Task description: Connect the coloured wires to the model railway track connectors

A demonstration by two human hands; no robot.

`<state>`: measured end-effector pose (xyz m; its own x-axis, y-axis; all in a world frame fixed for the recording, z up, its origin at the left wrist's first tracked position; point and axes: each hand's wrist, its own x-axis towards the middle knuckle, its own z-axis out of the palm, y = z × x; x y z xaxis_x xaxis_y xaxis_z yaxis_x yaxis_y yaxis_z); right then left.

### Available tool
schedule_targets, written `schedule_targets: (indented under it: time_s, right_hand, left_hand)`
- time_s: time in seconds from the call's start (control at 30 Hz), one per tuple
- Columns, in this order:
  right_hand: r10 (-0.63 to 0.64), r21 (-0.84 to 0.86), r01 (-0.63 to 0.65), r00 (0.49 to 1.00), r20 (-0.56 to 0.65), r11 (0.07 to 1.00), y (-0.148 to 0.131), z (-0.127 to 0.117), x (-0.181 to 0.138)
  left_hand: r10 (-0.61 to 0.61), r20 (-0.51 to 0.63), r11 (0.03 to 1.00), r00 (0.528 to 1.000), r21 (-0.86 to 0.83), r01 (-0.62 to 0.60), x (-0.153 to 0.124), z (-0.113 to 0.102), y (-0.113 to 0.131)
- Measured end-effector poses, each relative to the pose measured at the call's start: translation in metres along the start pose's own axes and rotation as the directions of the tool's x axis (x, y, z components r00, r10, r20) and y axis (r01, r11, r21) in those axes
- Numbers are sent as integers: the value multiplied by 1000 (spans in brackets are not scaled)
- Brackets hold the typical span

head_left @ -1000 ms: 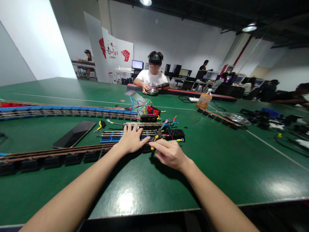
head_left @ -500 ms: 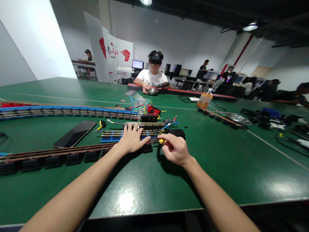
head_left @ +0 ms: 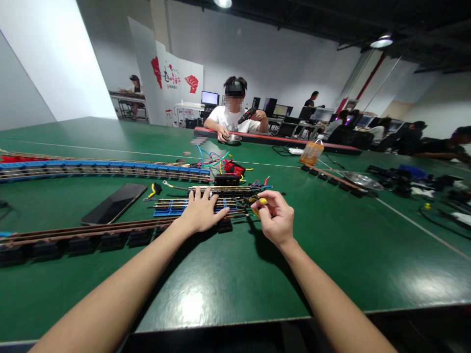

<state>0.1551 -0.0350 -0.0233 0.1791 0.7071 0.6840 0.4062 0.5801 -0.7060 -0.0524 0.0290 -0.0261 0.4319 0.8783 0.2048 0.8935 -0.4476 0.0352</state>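
Note:
My left hand point(head_left: 200, 212) lies flat with its fingers spread, pressing on short lengths of toy-like track with metal rails on a blue base point(head_left: 171, 208). My right hand point(head_left: 276, 218) is closed round small yellow-handled pliers point(head_left: 262, 201), held beside the right end of that track. Their jaws are dark and hard to make out against the rails and wires there. A ring-ended wire point(head_left: 166, 183) sticks out on the left of the track pieces. Behind them lie a black block point(head_left: 226, 180) and a red part point(head_left: 234, 168) with coloured wires.
A long brown-railed track on black blocks point(head_left: 79, 243) runs in from the left. A phone point(head_left: 114, 203) and a blue curved track point(head_left: 91, 170) lie behind it. Across the green table point(head_left: 221, 284), a person point(head_left: 231, 115) holds a bowl and a drill. A bottle point(head_left: 312, 151) stands right.
My right hand has moved slightly right with the pliers and turned. My left hand has stayed in place. The person opposite has raised the drill and tilted it over the bowl.

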Motion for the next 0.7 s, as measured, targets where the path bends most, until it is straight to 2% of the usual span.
schedule_targets:
  time_s: [0.17, 0.3, 0.5, 0.7]
  right_hand:
    - [94, 128, -83, 992, -83, 988, -3, 0, 6]
    - [60, 128, -48, 994, -95, 991, -10, -1, 6]
    - [47, 238, 5, 976, -212, 971, -17, -9, 12]
    - [59, 313, 1, 982, -181, 950, -15, -19, 19]
  left_hand:
    - [-4, 14, 1000, 1000, 0, 4, 0, 1, -1]
    - [-5, 6, 1000, 1000, -12, 5, 0, 1, -1]
    - [6, 9, 1000, 1000, -18, -6, 0, 0, -1]
    - [7, 14, 999, 1000, -41, -6, -1, 0, -2]
